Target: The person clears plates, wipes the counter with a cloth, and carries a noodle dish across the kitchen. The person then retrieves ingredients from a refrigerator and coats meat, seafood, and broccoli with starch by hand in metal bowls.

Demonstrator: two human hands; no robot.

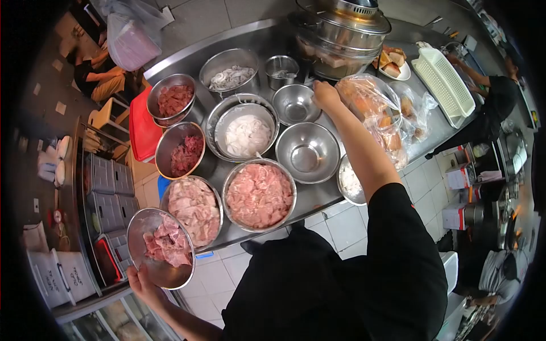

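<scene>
"what crowds the bench (pixel 318 199)?"
"filled bowls (pixel 259 229), then bagged food (pixel 369 105) beside the right forearm (pixel 364 145)."
"and the meat bowl (pixel 139 224)?"
"at the bench's left end, left hand (pixel 144 284) clamped on its rim. best kept level, clear of its neighbour."
"right hand (pixel 327 95)?"
"at the small steel bowl (pixel 296 105); can't tell whether its grip is closed."

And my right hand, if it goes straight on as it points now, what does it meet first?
Probably the small steel pot, just past the empty bowl at your right hand. It might instead slip between that pot and the big steamer; depth is hard to judge.
</scene>
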